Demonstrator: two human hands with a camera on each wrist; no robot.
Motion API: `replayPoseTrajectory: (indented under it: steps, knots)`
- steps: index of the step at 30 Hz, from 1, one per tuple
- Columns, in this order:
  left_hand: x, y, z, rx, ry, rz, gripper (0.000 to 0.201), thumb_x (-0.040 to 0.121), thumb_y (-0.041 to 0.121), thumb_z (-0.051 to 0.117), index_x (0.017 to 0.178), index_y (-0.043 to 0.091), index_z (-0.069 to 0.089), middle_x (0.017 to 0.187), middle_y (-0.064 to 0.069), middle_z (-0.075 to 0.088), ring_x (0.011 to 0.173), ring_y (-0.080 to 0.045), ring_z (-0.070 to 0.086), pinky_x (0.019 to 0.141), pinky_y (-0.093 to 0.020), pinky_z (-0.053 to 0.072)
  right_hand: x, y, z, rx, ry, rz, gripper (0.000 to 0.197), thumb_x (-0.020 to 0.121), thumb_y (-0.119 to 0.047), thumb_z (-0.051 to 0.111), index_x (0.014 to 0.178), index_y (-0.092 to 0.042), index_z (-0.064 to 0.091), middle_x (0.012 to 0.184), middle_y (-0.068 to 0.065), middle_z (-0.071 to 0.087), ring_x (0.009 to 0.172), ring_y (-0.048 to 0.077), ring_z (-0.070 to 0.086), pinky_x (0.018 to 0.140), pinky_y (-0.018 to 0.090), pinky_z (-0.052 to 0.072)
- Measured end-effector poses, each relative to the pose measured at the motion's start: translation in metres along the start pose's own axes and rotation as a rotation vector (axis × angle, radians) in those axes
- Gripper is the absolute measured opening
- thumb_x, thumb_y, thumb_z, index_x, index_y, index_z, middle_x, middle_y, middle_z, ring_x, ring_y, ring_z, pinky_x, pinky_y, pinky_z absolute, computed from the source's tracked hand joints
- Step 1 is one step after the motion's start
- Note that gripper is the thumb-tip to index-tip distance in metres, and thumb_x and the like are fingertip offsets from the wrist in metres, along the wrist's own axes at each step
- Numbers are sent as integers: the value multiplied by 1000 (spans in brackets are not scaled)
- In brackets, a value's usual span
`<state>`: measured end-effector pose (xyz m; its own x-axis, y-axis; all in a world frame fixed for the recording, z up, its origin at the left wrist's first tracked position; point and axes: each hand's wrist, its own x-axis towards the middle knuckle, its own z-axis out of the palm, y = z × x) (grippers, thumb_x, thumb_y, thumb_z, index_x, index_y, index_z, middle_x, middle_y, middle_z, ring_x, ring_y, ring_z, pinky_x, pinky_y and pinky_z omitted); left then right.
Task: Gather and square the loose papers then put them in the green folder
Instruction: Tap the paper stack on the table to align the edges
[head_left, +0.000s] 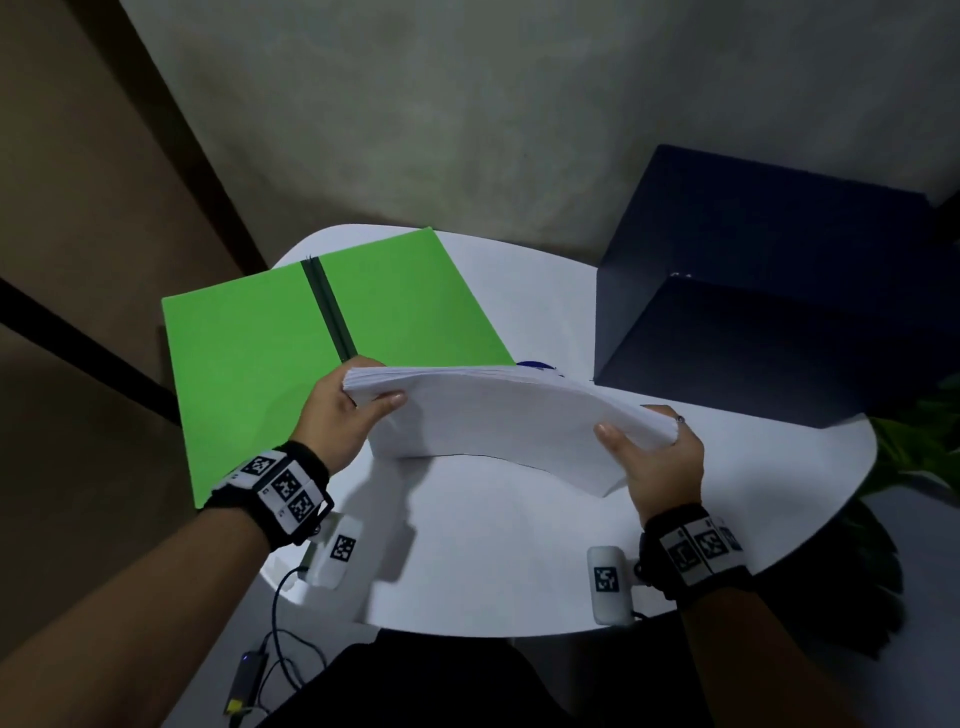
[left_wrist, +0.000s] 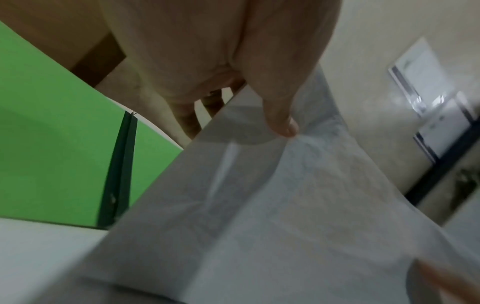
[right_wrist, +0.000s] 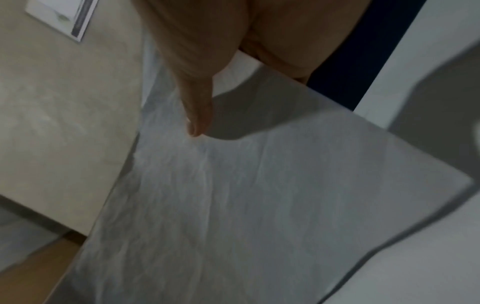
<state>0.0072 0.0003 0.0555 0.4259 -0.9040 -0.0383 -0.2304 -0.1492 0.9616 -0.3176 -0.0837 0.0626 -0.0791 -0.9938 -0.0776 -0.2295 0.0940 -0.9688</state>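
**Paper stack held at both ends above the table**

Head view: a white round table (head_left: 519, 545) carries the green folder (head_left: 249, 364), lying open and flat at the left with its dark spine (head_left: 330, 306) running down the middle. A dark blue box (head_left: 753, 291) stands at the table's right rear, well apart from the folder. A small blue object (head_left: 535, 365) peeks out just behind the papers; too little shows to tell what it is. The stack of papers (head_left: 498, 415) is lifted off the table between folder and box, bowed upward in the middle, its left end over the folder's near right corner. The left hand (head_left: 343, 410) clasps the stack's left end, thumb on top, fingers beneath. The right hand (head_left: 660, 457) clasps the right end in the same way, thumb pressed on the top sheet. Both wrists wear bands with printed markers.

Left wrist view: blurred. The left hand's thumb (left_wrist: 280, 115) lies on the papers (left_wrist: 285, 205), the fingers curled under the edge. The folder (left_wrist: 52, 123) lies beyond, to the left.

Right wrist view: also blurred. The right hand's thumb (right_wrist: 197, 111) presses on the top sheet of the papers (right_wrist: 246, 195), casting a shadow, with the table (right_wrist: 428, 267) below.
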Motion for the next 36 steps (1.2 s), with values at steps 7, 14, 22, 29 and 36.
replayPoseTrajectory:
  steps: [7,14,22,29,36]
  knots:
    - [-1,10,18,-138,180,0,24,92,43,53,94,20,63,81,8,61,73,-7,53,70,-30,43,-1,-6,8,73,161,-65,11,85,-13,72,81,-22,69,81,-18,67,79,-5,60,81,19,48]
    - [7,17,17,-102,286,51,21,95,17,44,99,16,65,88,8,61,78,2,51,73,-18,41,-7,-13,7,-49,83,-189,27,83,-14,77,107,-22,67,98,-19,67,95,-9,59,88,10,42]
    - [13,24,-5,458,-49,353,38,87,45,63,116,20,62,106,8,64,98,-4,59,88,-20,47,5,-16,-8,-470,-32,-457,13,81,-13,79,93,-10,74,88,-6,67,87,15,64,83,9,42]
    - [16,44,-16,874,-121,597,27,89,42,64,97,17,69,91,0,71,80,-25,64,70,-34,50,10,-29,-18,-578,-103,-516,15,82,-15,78,95,-11,73,88,-9,63,83,4,56,78,7,40]
    - [18,70,13,1329,-314,434,50,84,65,53,121,32,48,114,7,66,109,-25,58,97,-50,39,10,-42,-13,-822,-226,-559,8,89,-23,70,91,-16,72,86,-7,66,83,26,65,69,27,41]
